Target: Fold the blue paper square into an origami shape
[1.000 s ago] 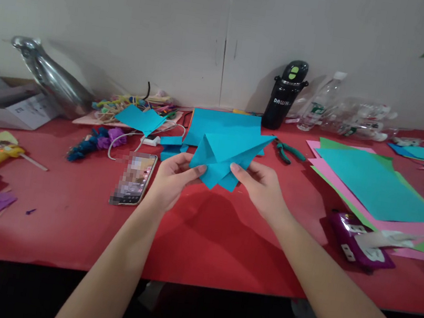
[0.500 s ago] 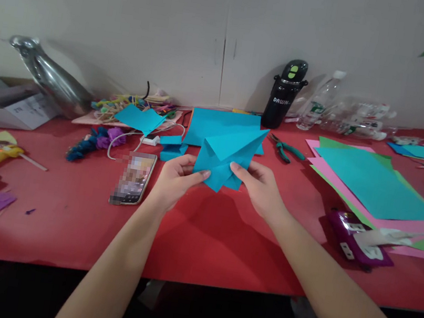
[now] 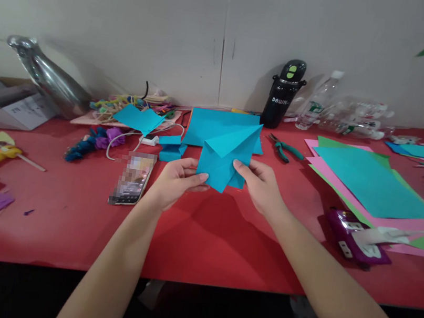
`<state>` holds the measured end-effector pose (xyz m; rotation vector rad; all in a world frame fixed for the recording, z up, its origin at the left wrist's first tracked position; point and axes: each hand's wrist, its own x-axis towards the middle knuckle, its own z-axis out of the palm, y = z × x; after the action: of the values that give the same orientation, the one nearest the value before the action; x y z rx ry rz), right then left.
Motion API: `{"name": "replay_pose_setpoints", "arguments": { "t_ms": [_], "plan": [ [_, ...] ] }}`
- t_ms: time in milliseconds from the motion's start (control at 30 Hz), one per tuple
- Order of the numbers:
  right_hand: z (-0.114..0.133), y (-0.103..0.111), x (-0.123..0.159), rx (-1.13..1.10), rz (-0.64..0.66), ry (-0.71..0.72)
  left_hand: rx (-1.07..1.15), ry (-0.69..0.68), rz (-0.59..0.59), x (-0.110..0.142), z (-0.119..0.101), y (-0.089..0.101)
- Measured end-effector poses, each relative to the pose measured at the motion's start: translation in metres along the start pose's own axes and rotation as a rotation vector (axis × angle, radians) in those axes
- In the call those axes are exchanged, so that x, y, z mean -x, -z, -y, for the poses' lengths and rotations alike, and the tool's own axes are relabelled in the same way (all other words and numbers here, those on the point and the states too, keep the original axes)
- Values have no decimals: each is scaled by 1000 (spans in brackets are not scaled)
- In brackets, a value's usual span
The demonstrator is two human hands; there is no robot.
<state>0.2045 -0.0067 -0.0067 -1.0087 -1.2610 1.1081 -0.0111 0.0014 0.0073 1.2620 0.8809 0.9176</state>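
Observation:
A folded piece of blue paper (image 3: 221, 163) is held up above the red table, a triangular flap crossing its upper part and a point at its lower edge. My left hand (image 3: 180, 180) pinches its lower left edge, thumb in front and fingers behind. On the other side, my right hand (image 3: 259, 183) grips the right edge, its thumb pressed on the front face. Behind it lies a blue sheet (image 3: 217, 122) on the table. Small folded blue strips (image 3: 171, 149) sit just past my left hand, and a phone (image 3: 133, 178) rests left of it.
Pliers (image 3: 285, 149) and a black bottle (image 3: 282, 98) stand beyond my right hand. Coloured paper sheets (image 3: 377, 184) and a purple power strip (image 3: 355, 239) lie to the right. At left are a steel jug (image 3: 50, 79), purple-blue flowers (image 3: 96, 144) and the table (image 3: 65, 233).
The folded paper has turned slightly between my hands; its upper right tip sits a little further left. My left thumb has moved slightly down at the paper's edge.

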Motion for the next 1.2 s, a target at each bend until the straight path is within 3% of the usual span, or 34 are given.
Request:
{"name": "replay_pose_setpoints", "arguments": {
  "t_ms": [300, 567, 867, 1200],
  "plan": [
    [1, 1, 1, -29, -35, -15, -38, -29, -99, -1, 1, -4],
    [-7, -10, 2, -278, -31, -210, -62, -37, -101, 1, 1, -16],
    [-6, -11, 4, -247, 58, -217, -86, -137, -121, -2, 8, -20],
    [-9, -12, 2, -261, -44, -217, -86, -119, -186, -1, 4, -24]
  ]
}}
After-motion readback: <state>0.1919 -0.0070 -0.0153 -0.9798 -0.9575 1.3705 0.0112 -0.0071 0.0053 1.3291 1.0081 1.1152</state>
